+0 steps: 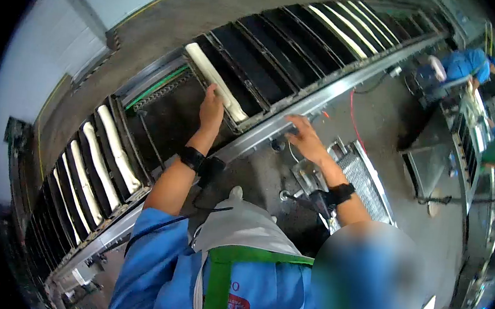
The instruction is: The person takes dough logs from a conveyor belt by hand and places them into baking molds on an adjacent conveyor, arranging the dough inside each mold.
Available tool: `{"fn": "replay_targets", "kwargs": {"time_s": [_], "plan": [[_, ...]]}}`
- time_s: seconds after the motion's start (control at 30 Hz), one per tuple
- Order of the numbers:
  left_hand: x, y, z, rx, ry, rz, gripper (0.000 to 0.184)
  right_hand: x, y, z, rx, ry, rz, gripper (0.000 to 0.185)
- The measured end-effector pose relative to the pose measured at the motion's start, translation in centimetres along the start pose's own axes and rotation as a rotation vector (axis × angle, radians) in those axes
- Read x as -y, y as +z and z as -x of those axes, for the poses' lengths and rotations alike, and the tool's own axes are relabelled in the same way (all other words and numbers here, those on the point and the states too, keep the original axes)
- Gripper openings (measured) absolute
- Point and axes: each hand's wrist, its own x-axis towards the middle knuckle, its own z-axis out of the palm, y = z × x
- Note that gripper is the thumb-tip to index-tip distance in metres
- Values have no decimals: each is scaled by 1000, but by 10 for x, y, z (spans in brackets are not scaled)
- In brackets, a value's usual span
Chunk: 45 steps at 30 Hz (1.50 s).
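Note:
Dark trays with long slots lie along a conveyor. A long pale dough strip [208, 68] fills the left-end slot of the middle tray [256, 58]. My left hand [211, 107] is at the strip's side, near its lower half; whether the fingers touch it cannot be told. My right hand [306, 139] hangs in the air past the conveyor's near rail, its fingers apart and nothing in them. The slots just right of the strip hold no dough. Another tray at the left carries several strips [119, 149].
The metal conveyor rail [299, 107] runs diagonally in front of me. More dough strips [343, 30] lie at the far right end. A ridged metal plate [365, 185] stands below my right hand. Two people in blue work at the right beside a metal table [436, 153].

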Motion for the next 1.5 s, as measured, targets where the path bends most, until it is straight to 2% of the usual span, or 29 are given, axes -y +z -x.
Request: {"fn": "replay_targets", "kwargs": {"time_s": [0.03,0.1,0.17,0.2,0.23,0.3,0.33,0.37,0.43,0.47,0.5,0.53,0.57,0.6,0.63,0.67,0.77,0.87,0.9,0.97,1.0,1.03,1.07,1.1,1.2,1.3,1.37,1.43,1.5], "plan": [[2,7,-1,-75,45,-34,40,-11,-12,21,3,73,-12,44],[-34,5,13,25,-73,6,39,-51,-24,73,-145,75,235,38],[-13,18,-4,48,-13,57,39,-71,-42,136,-183,322,237,39],[-11,26,-10,77,-68,68,39,-89,-49,172,-218,408,266,40],[19,37,-31,64,49,20,39,-108,-53,207,-247,489,292,41],[-25,44,-11,104,-16,-69,40,-131,-63,276,-355,609,398,45],[-20,54,-14,123,-7,-73,40,-146,-68,317,-380,693,493,47],[-7,62,-23,111,103,-124,42,-154,-69,349,-400,774,586,49],[-13,76,-17,98,224,-171,43,-113,-83,380,-331,1163,705,53],[-27,82,3,51,275,-321,45,-119,-80,410,-312,1254,765,55],[-35,83,17,-7,318,-469,47,-124,-81,446,-288,1337,829,57],[-29,86,22,50,357,-472,48,-123,-82,479,-259,1333,832,52],[-33,85,36,69,400,-446,46,-144,-70,525,-200,1308,1093,48],[-32,89,51,121,419,-470,45,-140,-70,540,-175,1460,996,45],[-22,77,68,136,409,-509,44,-184,-64,599,-115,1508,981,40],[-13,72,78,117,460,-522,43,-136,-77,562,-108,1583,875,38],[-5,57,99,45,554,-480,38,-139,-77,556,-164,1484,1212,37],[-14,41,117,38,454,-467,32,-133,-97,539,-130,1446,1052,31],[-13,36,120,15,446,-467,32,-145,-102,545,-221,1327,1065,31],[-10,27,121,16,456,-436,31,-193,-128,559,-145,1337,883,35],[-9,22,123,-6,434,-448,31,-164,-141,537,-370,1079,897,37],[-5,19,121,-15,431,-444,31,-137,-169,509,-162,1312,779,33],[3,15,118,-33,446,-455,31,-232,-206,591,-97,820,955,30],[7,12,115,-49,464,-465,31,-151,-215,544,-395,944,635,31],[7,4,110,-37,443,-439,32,25,-235,440,-885,728,-12,36],[1,3,110,-78,408,-371,32,107,-236,367,-962,543,70,40],[3,-1,106,-99,421,-369,33,143,-227,317,-1022,224,-137,34],[7,-8,104,-128,434,-374,33,161,-212,264,-999,45,-189,36],[13,-19,107,-131,414,-357,34,160,-192,210,-1000,3,-163,38]]}}
